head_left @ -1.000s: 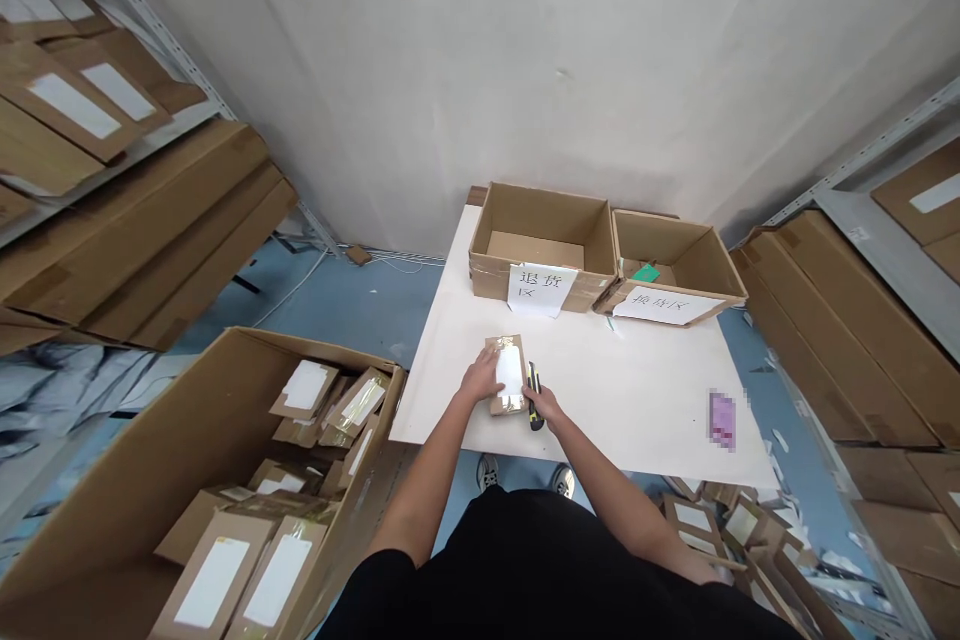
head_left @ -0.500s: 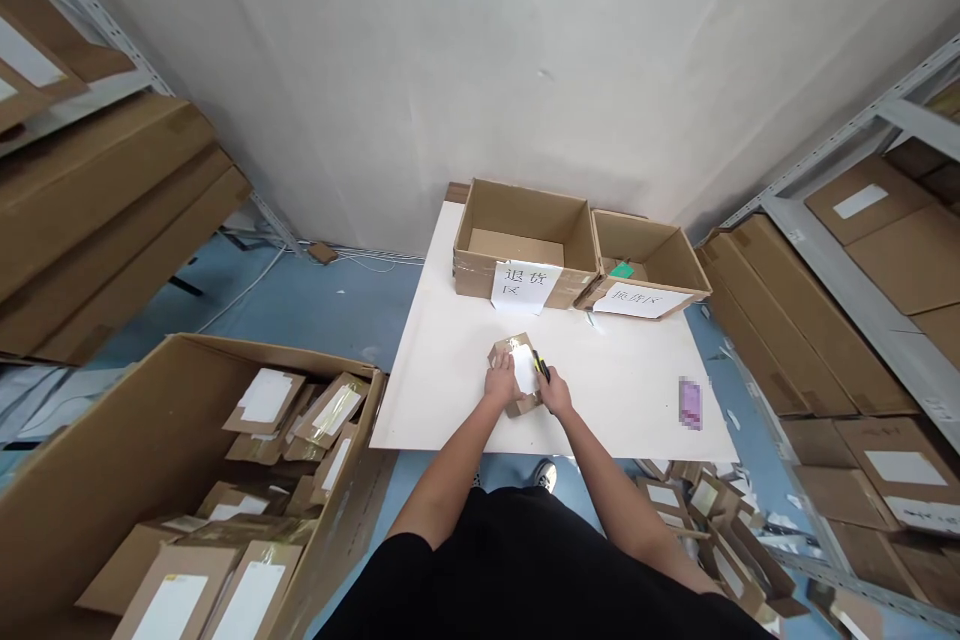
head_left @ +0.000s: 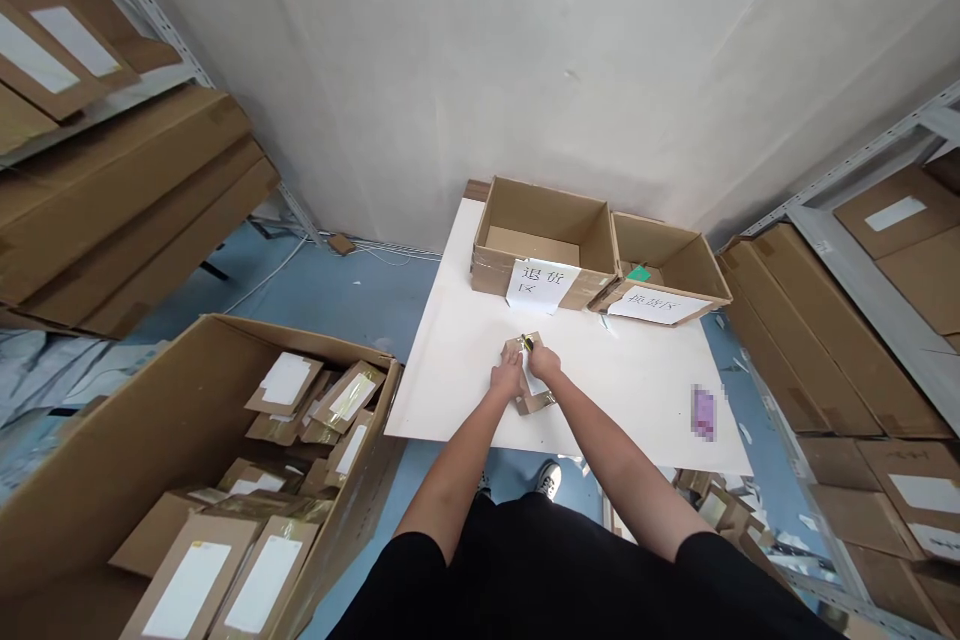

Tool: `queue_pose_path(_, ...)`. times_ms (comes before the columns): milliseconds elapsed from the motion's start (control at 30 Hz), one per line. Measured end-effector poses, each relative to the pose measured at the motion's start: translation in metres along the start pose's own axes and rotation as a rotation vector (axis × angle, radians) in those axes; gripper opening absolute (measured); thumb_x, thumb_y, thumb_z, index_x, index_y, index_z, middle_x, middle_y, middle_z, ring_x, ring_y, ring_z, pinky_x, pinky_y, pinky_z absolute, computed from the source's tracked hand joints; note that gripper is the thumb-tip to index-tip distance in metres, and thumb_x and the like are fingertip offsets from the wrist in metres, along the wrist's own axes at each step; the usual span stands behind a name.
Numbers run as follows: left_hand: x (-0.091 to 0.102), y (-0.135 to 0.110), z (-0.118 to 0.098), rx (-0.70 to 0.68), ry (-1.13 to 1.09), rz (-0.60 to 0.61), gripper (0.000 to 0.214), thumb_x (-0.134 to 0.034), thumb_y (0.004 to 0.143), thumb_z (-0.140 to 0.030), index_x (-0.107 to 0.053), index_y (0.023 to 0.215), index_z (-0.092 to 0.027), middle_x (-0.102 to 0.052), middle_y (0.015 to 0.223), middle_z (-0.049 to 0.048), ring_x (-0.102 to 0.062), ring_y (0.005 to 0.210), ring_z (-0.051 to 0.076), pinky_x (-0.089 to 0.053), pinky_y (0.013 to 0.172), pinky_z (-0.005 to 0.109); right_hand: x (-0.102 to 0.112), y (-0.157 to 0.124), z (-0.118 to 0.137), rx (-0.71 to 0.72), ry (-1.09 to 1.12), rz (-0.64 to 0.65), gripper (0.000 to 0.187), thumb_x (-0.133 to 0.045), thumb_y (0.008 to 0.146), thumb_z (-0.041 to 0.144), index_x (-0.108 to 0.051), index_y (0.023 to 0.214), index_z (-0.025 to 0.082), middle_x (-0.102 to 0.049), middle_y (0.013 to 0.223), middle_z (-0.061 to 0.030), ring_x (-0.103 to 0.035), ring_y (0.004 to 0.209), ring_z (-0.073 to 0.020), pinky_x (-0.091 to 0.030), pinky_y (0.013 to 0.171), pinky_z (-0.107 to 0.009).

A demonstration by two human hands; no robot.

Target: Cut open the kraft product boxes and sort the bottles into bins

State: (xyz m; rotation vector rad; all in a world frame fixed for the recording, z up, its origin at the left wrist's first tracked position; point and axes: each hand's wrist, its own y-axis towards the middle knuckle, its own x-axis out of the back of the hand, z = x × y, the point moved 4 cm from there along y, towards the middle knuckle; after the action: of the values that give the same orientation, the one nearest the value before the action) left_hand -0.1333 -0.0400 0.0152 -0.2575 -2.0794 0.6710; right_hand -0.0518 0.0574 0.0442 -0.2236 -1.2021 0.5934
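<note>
A small brown cardboard parcel [head_left: 531, 398] with a white label lies on the white table [head_left: 645, 390], near its front edge. My left hand [head_left: 508, 378] is closed on the parcel's left side and holds it down. Over the parcel's far end, my right hand [head_left: 543, 361] grips a yellow and black utility knife [head_left: 527, 343]. The knife's tip touches the parcel's top edge.
Two open cardboard boxes [head_left: 541, 238] [head_left: 670, 267] with paper signs stand at the table's far edge. A big carton [head_left: 187, 450] full of similar parcels stands on the floor at left. A purple item [head_left: 703, 412] lies on the table's right. Shelves of cartons flank both sides; opened packaging litters the floor at right.
My right hand took the knife from beside the parcel and moved it to the parcel's far end. My left hand shifted down its left side.
</note>
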Motion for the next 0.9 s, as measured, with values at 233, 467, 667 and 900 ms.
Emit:
queue_pose_path(233, 0.002, -0.004, 0.001, 0.008, -0.024, -0.026, 0.126, -0.086, 0.071, -0.043, -0.011, 0.171, -0.027, -0.002, 0.180, 0.0091, 0.005, 0.165, 0.036, -0.036, 0.122, 0.058, -0.005, -0.021, -0.029, -0.023, -0.023, 0.029, 0.032, -0.082, 0.081, 0.035, -0.069, 0.106, 0.020, -0.079, 0.108, -0.0183, -0.073, 0.113, -0.0352, -0.054, 0.091, -0.040)
queue_pose_path(467, 0.002, -0.002, -0.004, -0.006, -0.005, -0.067, 0.117, -0.088, 0.072, -0.045, -0.024, 0.168, -0.025, -0.013, 0.179, 0.0121, 0.004, 0.164, 0.041, -0.035, 0.121, 0.057, -0.021, -0.085, -0.109, -0.096, 0.043, 0.155, 0.011, -0.077, 0.081, 0.029, -0.069, 0.080, 0.021, -0.073, 0.074, -0.0131, -0.077, 0.067, -0.0338, -0.058, 0.074, -0.047)
queue_pose_path(667, -0.003, -0.004, -0.005, -0.034, 0.000, -0.085, 0.113, -0.087, 0.074, -0.045, -0.026, 0.167, -0.025, -0.015, 0.179, 0.0117, -0.001, 0.164, 0.040, -0.031, 0.124, 0.056, -0.019, -0.120, -0.139, -0.103, 0.066, 0.132, 0.010, -0.073, 0.087, 0.030, -0.067, 0.084, 0.022, -0.074, 0.079, -0.0125, -0.077, 0.077, -0.0323, -0.054, 0.076, -0.040)
queue_pose_path(900, -0.020, -0.017, -0.020, 0.009, 0.090, -0.180, 0.110, -0.076, 0.083, -0.061, -0.023, 0.169, -0.020, -0.018, 0.178, 0.0127, -0.003, 0.164, 0.040, -0.024, 0.128, 0.053, -0.027, -0.128, -0.140, -0.155, 0.233, -0.083, 0.036, -0.048, 0.106, 0.046, -0.056, 0.133, 0.022, -0.077, 0.107, -0.0122, -0.074, 0.101, -0.0298, -0.050, 0.082, -0.032)
